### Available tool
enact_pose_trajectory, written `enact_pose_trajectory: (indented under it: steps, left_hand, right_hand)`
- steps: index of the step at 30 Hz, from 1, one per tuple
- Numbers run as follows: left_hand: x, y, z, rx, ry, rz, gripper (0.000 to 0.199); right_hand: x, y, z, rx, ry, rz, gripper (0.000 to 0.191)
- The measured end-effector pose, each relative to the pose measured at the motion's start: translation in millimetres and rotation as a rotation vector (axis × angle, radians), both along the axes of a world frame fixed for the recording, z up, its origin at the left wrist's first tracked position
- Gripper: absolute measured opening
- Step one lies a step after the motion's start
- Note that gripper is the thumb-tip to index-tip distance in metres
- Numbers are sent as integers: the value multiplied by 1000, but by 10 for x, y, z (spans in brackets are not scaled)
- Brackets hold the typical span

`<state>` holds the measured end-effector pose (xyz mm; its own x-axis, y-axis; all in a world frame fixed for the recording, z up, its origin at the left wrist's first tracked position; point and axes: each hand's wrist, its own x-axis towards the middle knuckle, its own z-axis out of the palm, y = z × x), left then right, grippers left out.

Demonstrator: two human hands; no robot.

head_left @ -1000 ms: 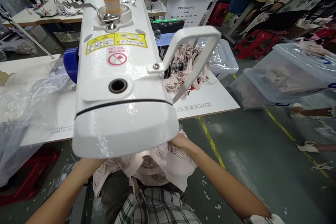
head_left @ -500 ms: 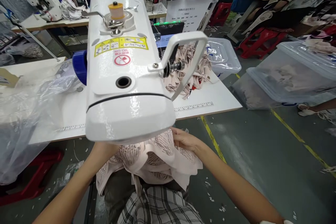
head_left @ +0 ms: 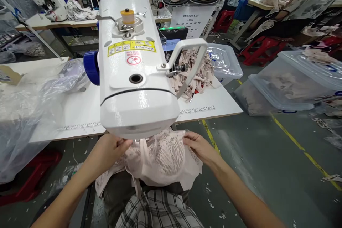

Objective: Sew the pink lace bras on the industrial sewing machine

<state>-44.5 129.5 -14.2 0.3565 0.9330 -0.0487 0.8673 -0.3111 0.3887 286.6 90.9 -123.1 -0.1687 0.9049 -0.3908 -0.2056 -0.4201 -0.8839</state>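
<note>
A pale pink lace bra (head_left: pixel 171 156) hangs spread over my lap, just below the near end of a white sewing machine (head_left: pixel 139 110). My left hand (head_left: pixel 112 151) is closed on the bra's left part, thumb pressed against the fingers close under the machine head. At the other side, my right hand (head_left: pixel 199 146) pinches the bra's upper right edge between thumb and fingers. One lace cup faces up between the hands. The machine head hides the needle area and the bra's far edge.
Pale fabric strips (head_left: pixel 196 71) are heaped on the white table (head_left: pixel 224 99) right of the machine. Clear plastic sheeting (head_left: pixel 48 103) covers the table's left side. Lidded plastic boxes (head_left: pixel 288 82) stand on the floor at right. A red stool (head_left: pixel 29 181) is at lower left.
My left hand has come out from under the machine head into fuller view. My right hand has shifted slightly, and the bra is spread flatter with a cup showing.
</note>
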Motion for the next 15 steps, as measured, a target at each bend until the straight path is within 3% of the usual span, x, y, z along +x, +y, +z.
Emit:
enact_pose_trajectory:
  steps: [3,5,8,10,11,14,15]
  left_hand:
    - [-106,-287,103,-214,93,-110,24]
    - [-78,-518,98,-125,45,-123,10]
    - [108,-818,-48,66,-158,-212,55]
    - [257,-925,-204,25,-214,-287,68]
    - [317,-945,-284,-35,-205,-289,63]
    - [399,-924,-473,-179,-94,-194,15]
    - [397,-906,-509,-183,-50,-187,13]
  right_hand:
    - [-210,-188,188,166,-184,165,24]
    - [-435,-312,305,238,-187,335,17]
    - [-763,-423,400,396,-186,546,12]
    - [-897,-446,404,440,-213,578,11]
    - [-932,-450,394,408,-214,561,11]
    - [-941,-457,349,235,-215,496,18]
    - [-928,-460,335,219,-250,493,21]
